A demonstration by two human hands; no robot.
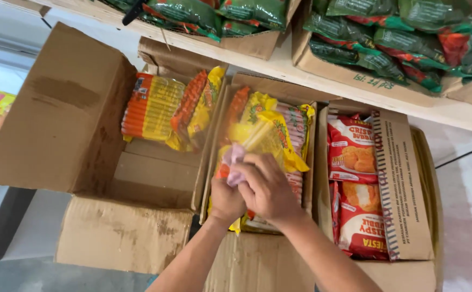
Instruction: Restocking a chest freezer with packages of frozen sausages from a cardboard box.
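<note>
Both my hands are together over the middle cardboard box (211,157). My left hand (226,199) grips the lower end of a yellow sausage packet (263,138) that stands among several like it in that box. My right hand (268,186) lies over the left and pinches a small pale purple piece (235,156) against the packet. What the purple piece is I cannot tell. The packet's lower part is hidden behind my hands.
An open cardboard box (79,124) at left holds a few orange and yellow sausage packets (155,108). At right another box (403,184) holds red snack bags (355,151). A shelf (300,73) above carries boxes of green bags (376,38).
</note>
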